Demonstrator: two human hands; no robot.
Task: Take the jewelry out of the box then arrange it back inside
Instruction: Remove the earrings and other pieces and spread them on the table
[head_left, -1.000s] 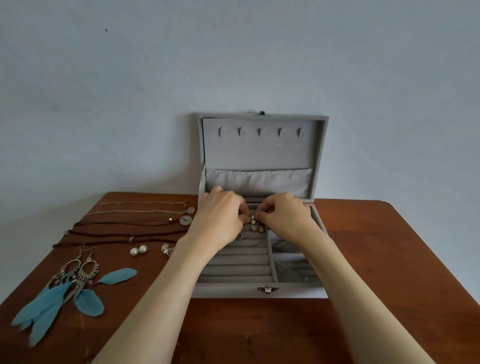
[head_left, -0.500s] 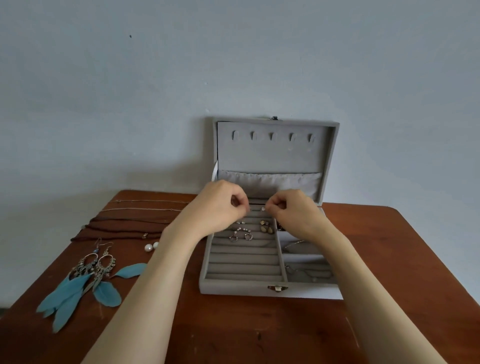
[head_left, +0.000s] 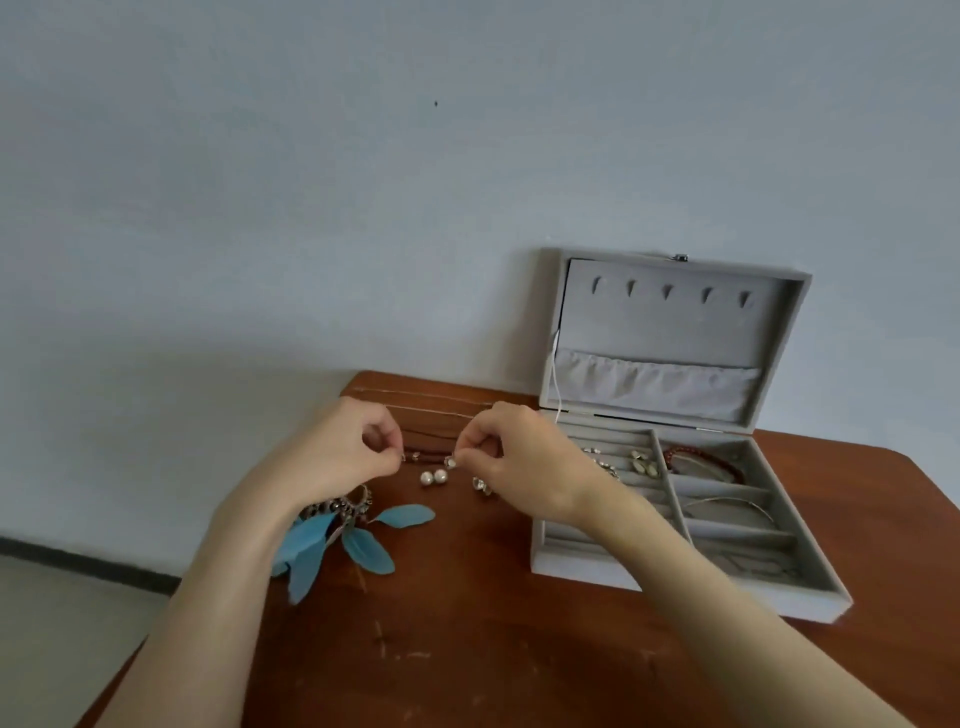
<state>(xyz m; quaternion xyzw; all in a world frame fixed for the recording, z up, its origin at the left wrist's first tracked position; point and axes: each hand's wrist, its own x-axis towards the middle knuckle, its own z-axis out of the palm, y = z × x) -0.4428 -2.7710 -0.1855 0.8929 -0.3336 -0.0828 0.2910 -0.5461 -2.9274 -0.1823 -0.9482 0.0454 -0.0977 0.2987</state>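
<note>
While the jewelry box (head_left: 675, 519) sits open at right, left hand (head_left: 332, 457) and right hand (head_left: 519, 462) each pinch 1 small earring (head_left: 450, 462) above the surface (head_left: 467, 649); setting them down comes next, I'd say.

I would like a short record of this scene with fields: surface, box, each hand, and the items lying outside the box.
surface: brown wooden table
box: grey jewelry box, lid open, on the right side of the table; a red bead bracelet lies in a right compartment
left hand: left hand pinches a tiny item, too small to identify
right hand: right hand pinches a small shiny piece
outside box: two pearls, blue feather earrings, brown cords
</note>
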